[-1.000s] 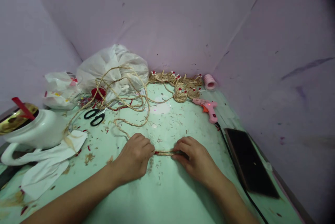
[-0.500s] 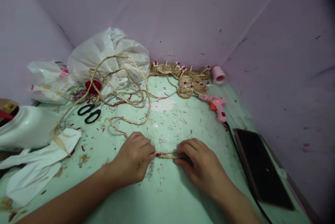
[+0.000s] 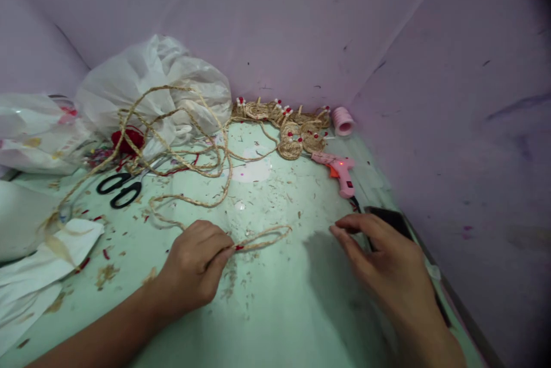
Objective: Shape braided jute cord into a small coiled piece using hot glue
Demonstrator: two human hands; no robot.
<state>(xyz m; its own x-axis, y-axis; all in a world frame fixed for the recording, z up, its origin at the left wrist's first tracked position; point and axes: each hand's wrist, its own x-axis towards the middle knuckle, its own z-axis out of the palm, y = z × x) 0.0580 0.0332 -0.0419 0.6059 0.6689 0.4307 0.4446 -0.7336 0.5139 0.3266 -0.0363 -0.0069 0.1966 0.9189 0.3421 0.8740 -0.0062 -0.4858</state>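
Note:
My left hand (image 3: 198, 264) pinches a braided straw cord (image 3: 264, 237) where a bit of red thread is wrapped around it. A narrow loop of the cord sticks out to the right of those fingers, over the green tabletop. From behind the hand, the rest of the cord winds away in loose coils toward the plastic bag. My right hand (image 3: 379, 259) hovers to the right of the loop, apart from it. Its fingers are bent, with a gap between thumb and forefinger, and I see nothing in them.
A pink glue gun (image 3: 338, 170) with a lit red light lies at the right, near woven straw pieces (image 3: 297, 138) with red and white beads. A pink spool (image 3: 342, 121), black-handled scissors (image 3: 124, 189), red yarn (image 3: 128, 140), a plastic bag (image 3: 155, 78) and a dark phone-like slab (image 3: 391, 220) lie about.
My right hand has let go of the cord's loop and moved right, over the dark slab. The loop now lies free and wider. My left hand keeps its pinch. The view has shifted right.

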